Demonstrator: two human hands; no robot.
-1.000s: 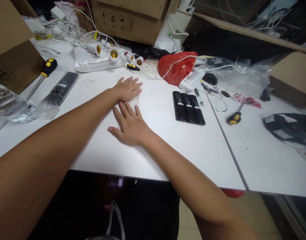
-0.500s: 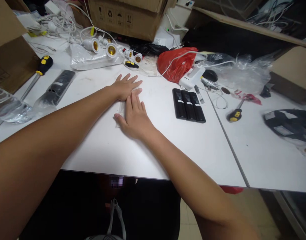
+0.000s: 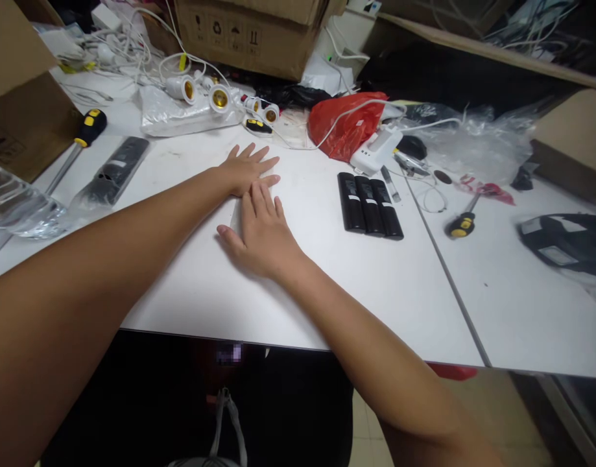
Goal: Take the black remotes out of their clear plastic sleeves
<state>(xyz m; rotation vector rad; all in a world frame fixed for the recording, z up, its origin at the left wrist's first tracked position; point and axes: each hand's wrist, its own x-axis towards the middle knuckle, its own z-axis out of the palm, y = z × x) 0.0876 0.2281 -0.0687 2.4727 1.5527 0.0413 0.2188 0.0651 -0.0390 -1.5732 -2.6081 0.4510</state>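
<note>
My left hand [image 3: 244, 172] lies flat on the white table [image 3: 298, 305], its fingers spread. Just in front of it, nearer to me, my right hand [image 3: 263, 233] is also laid flat, with its fingertips at the left hand's edge and the thumb stretched out to the left. A clear plastic sleeve [image 3: 236, 214] shows in part under the right hand; the hands hide most of it, and what it may hold cannot be made out. To the right, three black remote-like devices [image 3: 370, 204] with white labels lie side by side.
At left are a screwdriver [image 3: 91, 126], a bagged dark device [image 3: 122, 168] and a water bottle [image 3: 23, 201]. Bulb sockets [image 3: 220, 98], a red plastic bag [image 3: 344, 123] and a white power strip [image 3: 375, 150] lie along the back. Another screwdriver [image 3: 462, 224] rests at right.
My right hand has slid slightly toward me and left over the plastic sleeve, covering more of it. My left hand stays in about the same place.
</note>
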